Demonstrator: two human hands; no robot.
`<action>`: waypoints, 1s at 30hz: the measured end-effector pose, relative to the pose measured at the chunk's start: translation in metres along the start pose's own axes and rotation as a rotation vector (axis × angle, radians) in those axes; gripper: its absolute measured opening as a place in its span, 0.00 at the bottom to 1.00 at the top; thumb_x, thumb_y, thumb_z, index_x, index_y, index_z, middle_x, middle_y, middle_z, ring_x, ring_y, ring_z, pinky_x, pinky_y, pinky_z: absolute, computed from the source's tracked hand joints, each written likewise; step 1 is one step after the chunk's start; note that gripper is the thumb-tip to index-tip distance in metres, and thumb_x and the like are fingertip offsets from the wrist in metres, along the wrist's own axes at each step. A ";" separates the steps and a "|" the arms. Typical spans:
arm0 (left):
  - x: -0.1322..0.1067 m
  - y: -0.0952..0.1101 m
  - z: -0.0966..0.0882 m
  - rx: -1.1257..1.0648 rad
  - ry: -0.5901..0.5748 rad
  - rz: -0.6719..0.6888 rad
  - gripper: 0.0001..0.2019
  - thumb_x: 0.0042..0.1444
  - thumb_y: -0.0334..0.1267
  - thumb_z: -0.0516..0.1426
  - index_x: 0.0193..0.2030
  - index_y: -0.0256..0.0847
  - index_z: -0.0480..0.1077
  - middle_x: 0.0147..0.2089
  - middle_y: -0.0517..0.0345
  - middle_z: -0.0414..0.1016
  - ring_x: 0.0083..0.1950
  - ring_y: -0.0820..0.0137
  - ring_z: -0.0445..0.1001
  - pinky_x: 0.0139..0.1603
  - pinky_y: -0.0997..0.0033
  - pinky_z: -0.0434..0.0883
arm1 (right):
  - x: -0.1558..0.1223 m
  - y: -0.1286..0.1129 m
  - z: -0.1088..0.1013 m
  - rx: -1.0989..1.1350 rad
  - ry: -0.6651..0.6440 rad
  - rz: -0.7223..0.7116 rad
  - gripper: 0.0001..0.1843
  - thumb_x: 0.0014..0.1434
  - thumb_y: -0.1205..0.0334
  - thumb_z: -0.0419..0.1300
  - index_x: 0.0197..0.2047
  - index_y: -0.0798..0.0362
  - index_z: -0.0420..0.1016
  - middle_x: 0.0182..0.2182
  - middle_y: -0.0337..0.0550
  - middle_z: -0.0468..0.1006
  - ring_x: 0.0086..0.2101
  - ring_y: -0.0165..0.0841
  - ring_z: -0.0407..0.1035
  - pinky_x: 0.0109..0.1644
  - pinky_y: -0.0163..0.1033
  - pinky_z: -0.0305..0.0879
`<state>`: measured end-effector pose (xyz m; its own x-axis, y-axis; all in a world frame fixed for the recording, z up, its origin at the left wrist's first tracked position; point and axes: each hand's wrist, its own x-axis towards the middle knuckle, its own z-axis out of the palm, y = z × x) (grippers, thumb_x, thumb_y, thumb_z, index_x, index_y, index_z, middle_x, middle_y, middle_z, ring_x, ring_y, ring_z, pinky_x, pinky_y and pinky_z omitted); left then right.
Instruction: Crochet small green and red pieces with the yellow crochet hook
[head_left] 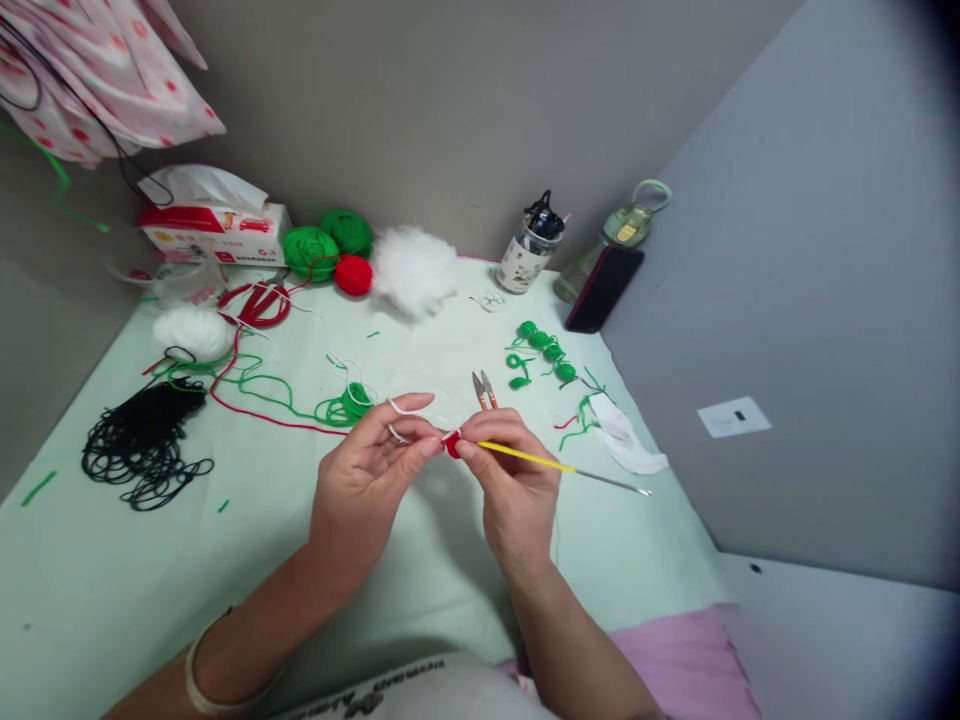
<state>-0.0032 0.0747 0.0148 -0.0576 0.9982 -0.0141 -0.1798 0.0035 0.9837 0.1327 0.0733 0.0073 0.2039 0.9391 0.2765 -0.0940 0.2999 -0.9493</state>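
Observation:
Between my two hands is a small red crochet piece with white yarn along its top edge. My left hand pinches its left side, and a strand of white yarn loops over the fingers. My right hand pinches the right side and also holds a crochet hook with a yellow handle, its metal end pointing right, away from the piece. Just beyond the right fingers lie thread snips with orange handles. A small green yarn bundle lies beside my left fingers.
Several green crocheted balls lie right of centre, before a phone leaning on a bottle. Farther back stand a pen jar, white stuffing, a red yarn ball and a tissue box. Black yarn and red scissors lie left.

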 end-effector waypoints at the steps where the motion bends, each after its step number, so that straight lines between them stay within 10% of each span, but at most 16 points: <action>1: 0.000 -0.001 0.000 -0.006 0.020 0.000 0.13 0.58 0.35 0.65 0.50 0.46 0.76 0.34 0.67 0.81 0.37 0.77 0.79 0.44 0.80 0.75 | -0.001 -0.001 0.000 0.004 -0.014 0.014 0.08 0.57 0.70 0.69 0.35 0.46 0.83 0.33 0.38 0.77 0.36 0.32 0.73 0.38 0.38 0.70; 30: 0.002 0.007 0.002 -0.253 -0.182 -0.235 0.17 0.59 0.38 0.65 0.55 0.45 0.74 0.36 0.63 0.78 0.41 0.73 0.75 0.48 0.73 0.71 | -0.010 -0.003 -0.004 -0.398 0.031 -0.342 0.15 0.60 0.72 0.67 0.45 0.41 0.81 0.34 0.40 0.78 0.34 0.34 0.72 0.35 0.41 0.71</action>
<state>-0.0027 0.0765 0.0224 0.1853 0.9662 -0.1792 -0.4054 0.2413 0.8817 0.1352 0.0618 0.0070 0.1877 0.7913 0.5819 0.3589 0.4962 -0.7905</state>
